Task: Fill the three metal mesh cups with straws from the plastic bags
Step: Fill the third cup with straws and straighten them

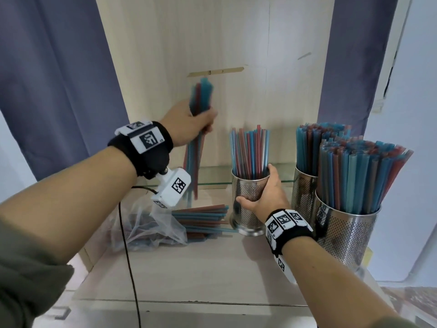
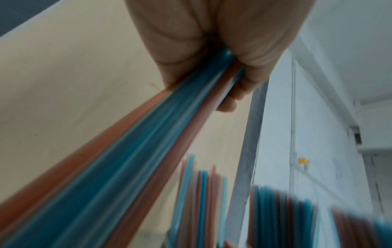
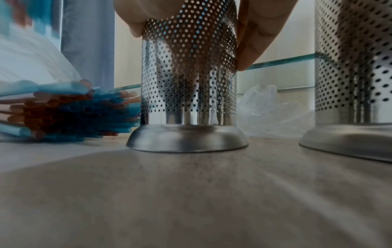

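Note:
My left hand grips a bunch of blue and red straws, held upright above the shelf and left of the middle mesh cup. In the left wrist view the fingers wrap round that bunch. My right hand holds the middle cup, which stands upright and partly filled with straws; the thumb and fingers clasp its perforated wall. Two more mesh cups stand on the right, packed with straws.
A clear plastic bag with loose straws spilling from it lies left of the middle cup. A crumpled bag sits behind the cups. A glass shelf edge runs along the back. Blue curtains hang on both sides.

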Demonstrator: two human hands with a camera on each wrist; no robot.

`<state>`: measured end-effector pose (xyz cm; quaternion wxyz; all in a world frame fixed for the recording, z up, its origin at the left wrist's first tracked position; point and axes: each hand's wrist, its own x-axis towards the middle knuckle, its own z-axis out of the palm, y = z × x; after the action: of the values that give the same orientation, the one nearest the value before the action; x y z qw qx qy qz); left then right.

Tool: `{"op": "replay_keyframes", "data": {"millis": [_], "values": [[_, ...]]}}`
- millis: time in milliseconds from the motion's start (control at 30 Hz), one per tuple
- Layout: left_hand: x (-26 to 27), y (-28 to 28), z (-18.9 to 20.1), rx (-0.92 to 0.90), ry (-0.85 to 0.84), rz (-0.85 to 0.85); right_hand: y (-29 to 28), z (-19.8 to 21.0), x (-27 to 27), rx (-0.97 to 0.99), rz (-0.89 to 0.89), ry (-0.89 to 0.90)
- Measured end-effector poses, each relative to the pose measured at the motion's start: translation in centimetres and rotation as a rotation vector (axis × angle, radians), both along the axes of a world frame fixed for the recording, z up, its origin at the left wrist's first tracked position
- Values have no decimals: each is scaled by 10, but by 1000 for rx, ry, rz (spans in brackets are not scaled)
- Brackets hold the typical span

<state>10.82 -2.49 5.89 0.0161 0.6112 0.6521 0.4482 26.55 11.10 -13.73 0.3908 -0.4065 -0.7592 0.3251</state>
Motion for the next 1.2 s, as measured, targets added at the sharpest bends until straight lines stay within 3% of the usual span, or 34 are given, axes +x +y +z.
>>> {"op": "replay_keyframes", "data": {"millis": [200,433,533,733,1067,1200], "values": [[-1,7,37,456,-473,-109,-2,3,2,2,-3,-3],[9,24,42,712,-809,45,-7,7,5,-17,-3,-14],[16,39,32,725,-923,142,-9,9,8,-8,1,-22],[31,74,-1,572,-772,275,-9,10,9,-26,3,-28],[34,91,-51,51,-319,159,-9,7,9,10,11,-11],[41,94,-65,25,-192,286,-10,8,11,28,18,-16]]}}
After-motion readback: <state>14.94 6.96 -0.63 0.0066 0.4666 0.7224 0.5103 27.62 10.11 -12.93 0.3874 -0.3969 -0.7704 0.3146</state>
